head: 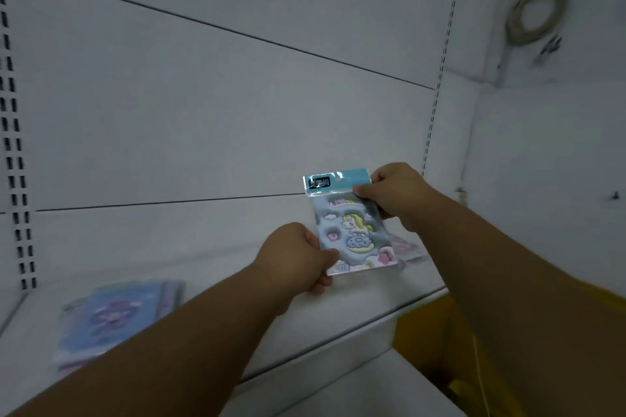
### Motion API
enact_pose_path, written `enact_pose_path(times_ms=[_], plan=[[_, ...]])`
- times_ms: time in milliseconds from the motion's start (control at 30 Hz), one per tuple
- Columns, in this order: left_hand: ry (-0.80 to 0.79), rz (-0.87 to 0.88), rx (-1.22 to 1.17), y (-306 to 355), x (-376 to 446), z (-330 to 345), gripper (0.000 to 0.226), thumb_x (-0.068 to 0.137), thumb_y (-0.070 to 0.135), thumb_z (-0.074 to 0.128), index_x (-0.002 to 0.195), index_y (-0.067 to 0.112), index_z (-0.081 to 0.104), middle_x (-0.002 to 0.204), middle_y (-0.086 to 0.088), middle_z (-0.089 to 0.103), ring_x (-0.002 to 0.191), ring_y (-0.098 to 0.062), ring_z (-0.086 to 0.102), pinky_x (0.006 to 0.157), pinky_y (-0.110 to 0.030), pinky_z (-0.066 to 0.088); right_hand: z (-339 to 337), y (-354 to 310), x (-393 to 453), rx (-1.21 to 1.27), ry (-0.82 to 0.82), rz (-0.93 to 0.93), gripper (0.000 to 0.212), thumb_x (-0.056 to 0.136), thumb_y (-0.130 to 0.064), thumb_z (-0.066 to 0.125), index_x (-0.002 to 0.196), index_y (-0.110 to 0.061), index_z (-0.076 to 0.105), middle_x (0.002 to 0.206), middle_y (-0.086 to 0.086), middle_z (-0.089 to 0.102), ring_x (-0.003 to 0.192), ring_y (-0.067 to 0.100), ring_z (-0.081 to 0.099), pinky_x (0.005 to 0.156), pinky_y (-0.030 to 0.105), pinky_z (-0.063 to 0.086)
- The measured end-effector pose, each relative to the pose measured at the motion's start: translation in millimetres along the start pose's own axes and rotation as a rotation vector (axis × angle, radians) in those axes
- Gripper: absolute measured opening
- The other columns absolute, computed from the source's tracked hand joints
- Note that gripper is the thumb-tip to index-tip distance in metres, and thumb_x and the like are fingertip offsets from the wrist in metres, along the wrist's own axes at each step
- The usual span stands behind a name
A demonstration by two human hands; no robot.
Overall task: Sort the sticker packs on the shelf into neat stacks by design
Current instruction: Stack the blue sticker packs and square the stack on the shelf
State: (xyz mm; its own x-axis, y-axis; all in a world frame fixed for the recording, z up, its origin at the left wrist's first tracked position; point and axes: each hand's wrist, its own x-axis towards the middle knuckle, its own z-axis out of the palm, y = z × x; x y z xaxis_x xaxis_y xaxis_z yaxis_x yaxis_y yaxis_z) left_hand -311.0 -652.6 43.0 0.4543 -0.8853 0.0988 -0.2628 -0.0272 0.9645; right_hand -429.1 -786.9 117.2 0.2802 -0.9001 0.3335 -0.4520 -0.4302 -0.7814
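Both hands hold one unicorn sticker pack (pixel 352 230) upright above the white shelf (pixel 210 267). It has a teal header and puffy unicorn, cloud and star stickers. My left hand (pixel 298 256) pinches its lower left corner. My right hand (pixel 393 193) pinches its upper right edge just under the header. A stack of blue sticker packs (pixel 111 318) with a purple design lies on the shelf at the left, partly hidden by my left forearm. Another pale pack (pixel 408 249) lies on the shelf behind the held one, mostly hidden.
A white back panel (pixel 203 112) with slotted uprights rises behind the shelf. A yellow cardboard box (pixel 430 338) stands below the shelf's front edge at the right. A coiled cable (pixel 538 17) hangs on the wall at upper right.
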Motion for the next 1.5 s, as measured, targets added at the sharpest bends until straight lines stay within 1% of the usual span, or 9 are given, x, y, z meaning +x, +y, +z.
enact_pose_path(times_ms=[100, 233, 333, 500, 700, 867, 1133, 1333, 1500], plan=[[0.007, -0.009, 0.025, 10, 41, 55, 0.019, 0.085, 0.015, 0.073, 0.087, 0.008, 0.056, 0.072, -0.015, 0.072, 0.051, -0.017, 0.069, 0.049, -0.029, 0.060, -26, 42, 50, -0.061, 0.009, -0.015, 0.026, 0.077, -0.021, 0.077, 0.070, -0.008, 0.057, 0.079, 0.018, 0.070, 0.069, 0.029, 0.071, 0.057, 0.035, 0.061], [-0.012, -0.075, 0.137, 18, 96, 119, 0.019, 0.084, 0.018, 0.074, 0.080, 0.006, 0.059, 0.061, -0.011, 0.071, 0.049, -0.019, 0.068, 0.048, -0.030, 0.060, -47, 99, 118, -0.222, -0.067, 0.000, 0.028, 0.075, -0.024, 0.079, 0.075, -0.003, 0.062, 0.075, 0.019, 0.070, 0.068, 0.031, 0.072, 0.064, 0.046, 0.062], [0.022, -0.117, 0.241, 18, 129, 149, 0.023, 0.082, 0.022, 0.076, 0.087, 0.004, 0.062, 0.067, -0.012, 0.072, 0.042, -0.014, 0.066, 0.041, -0.025, 0.056, -45, 135, 157, -0.337, -0.141, -0.012, 0.033, 0.075, -0.030, 0.079, 0.068, -0.006, 0.057, 0.066, 0.011, 0.066, 0.055, 0.023, 0.066, 0.059, 0.037, 0.060], [0.034, -0.188, 0.433, 3, 161, 176, 0.035, 0.078, 0.030, 0.078, 0.096, 0.004, 0.064, 0.067, -0.009, 0.071, 0.035, -0.011, 0.060, 0.039, -0.024, 0.054, -19, 171, 184, -0.520, -0.206, -0.071, 0.044, 0.072, -0.038, 0.079, 0.061, -0.011, 0.046, 0.056, 0.002, 0.050, 0.047, 0.012, 0.047, 0.039, 0.024, 0.034], [0.191, -0.052, 0.828, -11, 169, 178, 0.037, 0.072, 0.053, 0.072, 0.089, 0.022, 0.061, 0.069, 0.006, 0.062, 0.056, -0.010, 0.063, 0.050, -0.019, 0.051, -2, 188, 174, -0.523, -0.186, -0.246, 0.034, 0.080, -0.036, 0.070, 0.096, -0.012, 0.052, 0.099, 0.008, 0.062, 0.083, 0.021, 0.054, 0.067, 0.028, 0.039], [0.319, 0.048, 0.944, -3, 141, 132, 0.028, 0.082, 0.052, 0.063, 0.079, 0.025, 0.054, 0.076, 0.008, 0.059, 0.068, -0.007, 0.053, 0.055, -0.023, 0.040, 14, 131, 141, -0.350, -0.213, -0.504, 0.040, 0.084, -0.039, 0.066, 0.115, -0.017, 0.055, 0.111, 0.005, 0.061, 0.092, 0.020, 0.058, 0.074, 0.027, 0.041], [0.538, -0.008, 1.139, -9, 29, -20, 0.024, 0.086, 0.049, 0.057, 0.079, 0.027, 0.051, 0.073, 0.010, 0.054, 0.068, -0.007, 0.051, 0.059, -0.026, 0.039, 82, 1, 27, -0.197, -0.271, -0.867, 0.039, 0.084, -0.042, 0.063, 0.116, -0.023, 0.054, 0.112, 0.001, 0.058, 0.099, 0.018, 0.057, 0.081, 0.033, 0.050], [0.633, 0.019, 1.185, -41, -57, -124, 0.029, 0.084, 0.052, 0.058, 0.098, 0.027, 0.061, 0.092, 0.006, 0.060, 0.083, -0.013, 0.055, 0.075, -0.030, 0.051, 132, -68, -62, -0.160, -0.226, -0.938, 0.034, 0.086, -0.041, 0.060, 0.114, -0.023, 0.054, 0.107, 0.001, 0.058, 0.095, 0.018, 0.055, 0.077, 0.031, 0.047], [0.643, -0.094, 1.154, -63, -97, -176, 0.040, 0.084, 0.054, 0.058, 0.107, 0.022, 0.059, 0.103, 0.000, 0.063, 0.089, -0.017, 0.057, 0.081, -0.033, 0.053, 157, -104, -121, -0.168, -0.220, -0.933, 0.031, 0.087, -0.039, 0.060, 0.112, -0.021, 0.055, 0.105, 0.002, 0.058, 0.092, 0.019, 0.055, 0.075, 0.031, 0.046]])
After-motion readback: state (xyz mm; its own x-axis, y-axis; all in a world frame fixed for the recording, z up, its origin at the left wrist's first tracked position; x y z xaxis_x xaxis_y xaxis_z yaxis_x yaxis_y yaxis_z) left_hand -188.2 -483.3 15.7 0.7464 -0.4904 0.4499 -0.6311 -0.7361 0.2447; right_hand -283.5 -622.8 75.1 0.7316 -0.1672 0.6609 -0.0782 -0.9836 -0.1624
